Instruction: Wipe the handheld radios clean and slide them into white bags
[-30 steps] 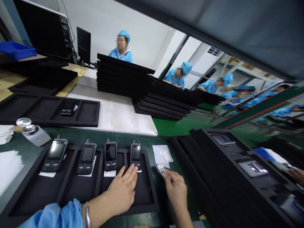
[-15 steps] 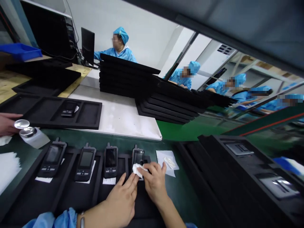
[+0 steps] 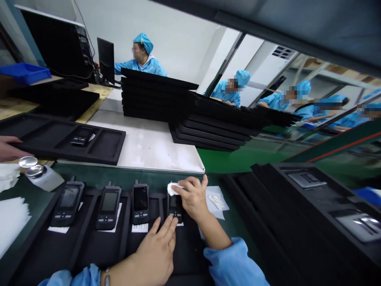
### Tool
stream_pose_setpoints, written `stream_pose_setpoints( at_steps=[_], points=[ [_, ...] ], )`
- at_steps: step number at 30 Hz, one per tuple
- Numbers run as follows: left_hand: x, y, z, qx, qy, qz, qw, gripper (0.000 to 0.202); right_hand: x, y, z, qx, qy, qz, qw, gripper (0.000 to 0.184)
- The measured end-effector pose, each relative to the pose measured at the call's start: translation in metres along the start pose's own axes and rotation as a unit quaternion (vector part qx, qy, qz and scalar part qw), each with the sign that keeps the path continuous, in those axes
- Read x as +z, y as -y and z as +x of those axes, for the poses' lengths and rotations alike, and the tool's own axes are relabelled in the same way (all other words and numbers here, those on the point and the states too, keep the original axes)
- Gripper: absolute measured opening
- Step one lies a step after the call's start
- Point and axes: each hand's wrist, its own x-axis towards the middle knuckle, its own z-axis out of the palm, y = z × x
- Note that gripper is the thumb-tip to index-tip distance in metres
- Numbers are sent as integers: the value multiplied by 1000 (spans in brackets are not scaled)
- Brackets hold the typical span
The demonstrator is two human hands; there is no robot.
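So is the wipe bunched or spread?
Bunched: the wipe is a small crumpled wad pinched by the right hand, over the top of a handset.

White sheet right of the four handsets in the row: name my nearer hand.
Right. Your right hand is just left of the white sheet, holding a wipe on the neighbouring handset; your left hand is farther left and closer to you, touching that handset's lower end.
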Motion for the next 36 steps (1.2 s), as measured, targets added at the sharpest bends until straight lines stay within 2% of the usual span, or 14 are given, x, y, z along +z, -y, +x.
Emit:
stream_pose_setpoints(
  at_steps=[5,9,13,17,19,22,25,28,32,36],
  points=[
    [2,2,1,13,14,-13,1000,61,3,-8,-15,-4,-2,7,1000,42],
    [5,3,0,7,-11,-1,1000,62,4,-14,-12,32,-39,-12,999,42],
    [9,3,-1,20,-3,4,1000,57,4,-8,-25,-13,-50,5,999,42],
    [5,1,-4,23,-29,20,999,57,5,-3,-18,-1,-76,-14,997,39],
    [2,0,-4,20,-42,27,999,56,8,4,-13,-11,-89,-10,996,38],
    [-1,-1,-6,16,-43,26,999,55,10,18,-22,-53,-62,22,996,38],
    [-6,-2,-18,11,-57,25,998,56,7,30,-26,-47,-62,41,996,38],
    [-13,2,-41,-19,-85,35,996,60,3,46,2,-43,-96,70,992,37],
    [-19,13,-69,-122,-80,44,988,66,13,77,44,-75,-89,94,989,36],
    [-17,23,-78,-121,-62,37,990,66,25,94,37,-130,-38,105,985,39]
  ],
)
